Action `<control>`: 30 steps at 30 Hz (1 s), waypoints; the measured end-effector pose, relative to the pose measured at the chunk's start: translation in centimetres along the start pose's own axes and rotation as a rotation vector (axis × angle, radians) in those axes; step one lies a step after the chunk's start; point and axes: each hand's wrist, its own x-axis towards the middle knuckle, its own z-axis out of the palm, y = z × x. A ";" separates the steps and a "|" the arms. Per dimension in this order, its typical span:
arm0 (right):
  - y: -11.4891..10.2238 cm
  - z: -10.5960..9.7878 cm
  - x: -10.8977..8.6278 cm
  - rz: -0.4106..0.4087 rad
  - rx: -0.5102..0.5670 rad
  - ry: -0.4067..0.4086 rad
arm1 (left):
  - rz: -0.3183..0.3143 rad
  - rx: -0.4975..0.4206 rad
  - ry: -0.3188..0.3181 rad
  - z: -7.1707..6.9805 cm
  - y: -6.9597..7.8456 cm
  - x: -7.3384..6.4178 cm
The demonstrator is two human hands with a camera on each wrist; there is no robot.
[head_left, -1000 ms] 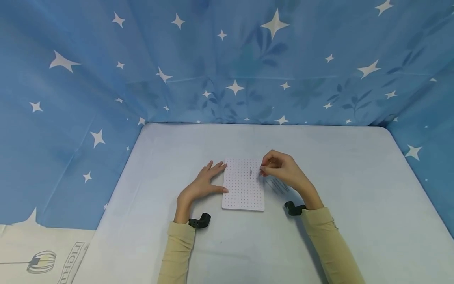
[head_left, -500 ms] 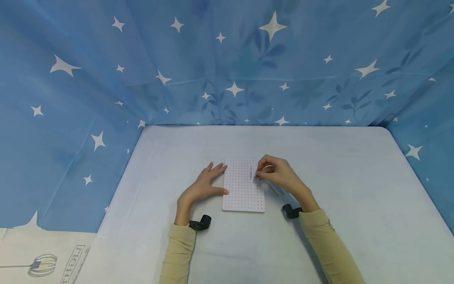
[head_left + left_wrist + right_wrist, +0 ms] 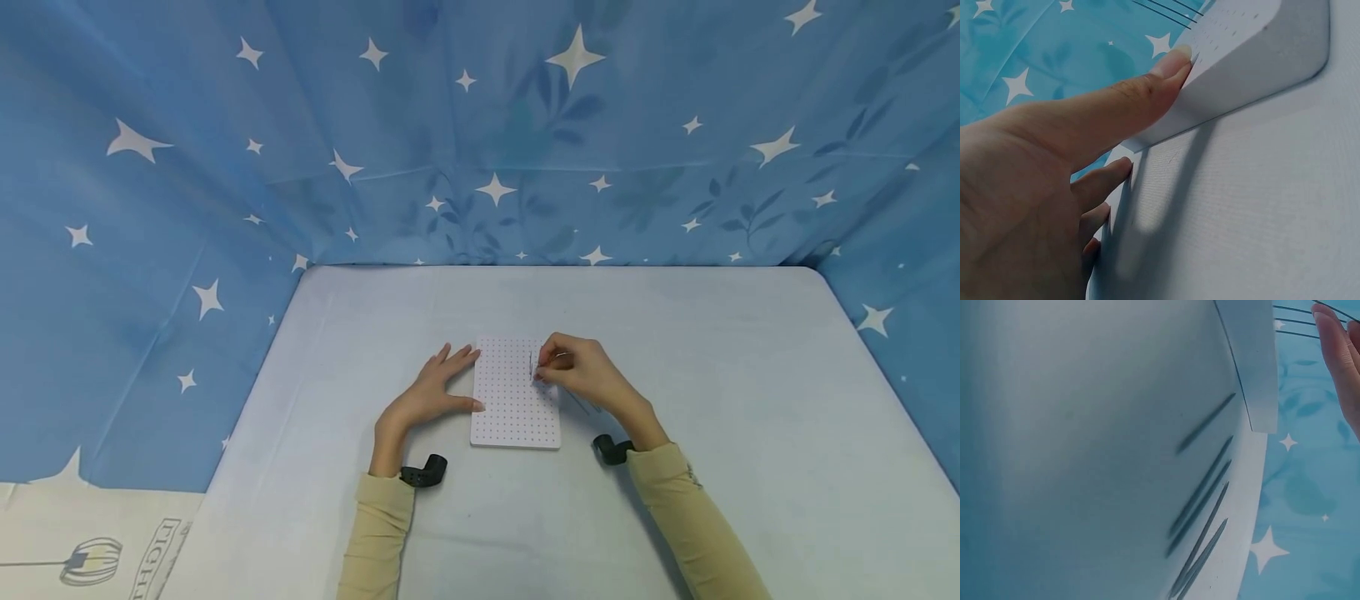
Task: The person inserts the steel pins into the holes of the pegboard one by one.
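Observation:
A white perforated board [image 3: 506, 417] lies flat on the table. Thin dark rods [image 3: 1294, 321] stand up out of its holes, also visible in the left wrist view. My left hand [image 3: 423, 396] rests along the board's left side, fingers spread, with the thumb touching the edge. Over the upper right part of the board, my right hand [image 3: 588, 371] pinches a thin dark rod between thumb and fingertips, close to the standing ones. Whether this rod's lower end sits in a hole cannot be told. More loose rods [image 3: 1200, 534] lie on the table right of the board.
The white table [image 3: 750, 417] has a blue star-patterned curtain [image 3: 637, 125] behind it and at its sides. A cream printed cloth [image 3: 45, 533] shows at lower left. Each wrist wears a black camera, such as the left one [image 3: 425, 472].
My right hand has moved left and slightly toward me, from the board's right edge to beside the standing rods, carrying its rod. My left hand keeps its place.

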 end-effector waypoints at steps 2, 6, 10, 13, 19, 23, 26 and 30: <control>0.1 0.1 0.1 -0.013 -0.018 0.004 | -0.003 0.002 0.002 0.0 0.0 0.0; 0.2 0.2 0.1 -0.024 -0.041 0.005 | -0.012 0.011 0.003 0.1 0.1 0.1; 0.0 0.4 0.1 -0.026 -0.056 0.004 | -0.015 0.017 0.003 0.1 0.2 0.1; -0.1 0.6 0.1 -0.038 -0.076 0.004 | -0.018 0.016 0.003 0.2 0.2 0.1; -0.3 0.7 0.1 -0.062 -0.093 0.008 | -0.014 0.020 0.008 0.2 0.1 0.2; -0.3 0.7 0.1 -0.061 -0.102 0.007 | -0.010 0.019 0.007 0.3 0.0 0.2; -0.3 0.7 0.1 -0.063 -0.105 0.010 | -0.007 0.016 0.008 0.2 0.1 0.2; -0.3 0.8 0.2 -0.055 -0.110 -0.003 | -0.003 0.016 0.013 0.2 0.3 0.1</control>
